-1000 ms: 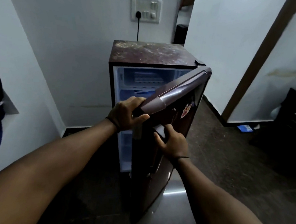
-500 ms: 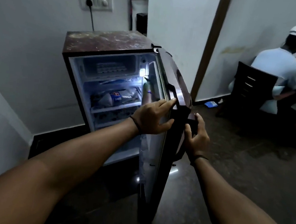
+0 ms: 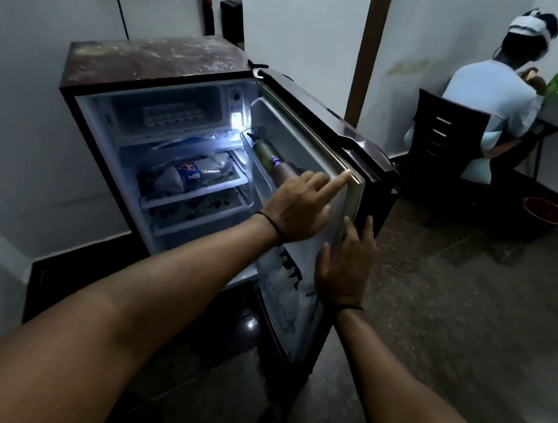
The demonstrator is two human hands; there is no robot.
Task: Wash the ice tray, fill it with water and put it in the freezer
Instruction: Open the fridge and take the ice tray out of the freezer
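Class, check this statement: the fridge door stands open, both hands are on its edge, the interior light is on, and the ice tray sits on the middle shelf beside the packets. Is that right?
One detail is wrong. In the head view the ice tray sits in the freezer compartment at the top, not on the middle shelf. The rest holds: the fridge door stands open, the left hand and right hand are on its edge, and the interior light is on.

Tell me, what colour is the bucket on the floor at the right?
The bucket is red, seen in the head view.

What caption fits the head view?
Both hands, left and right, on the open fridge door; ice tray inside the freezer.
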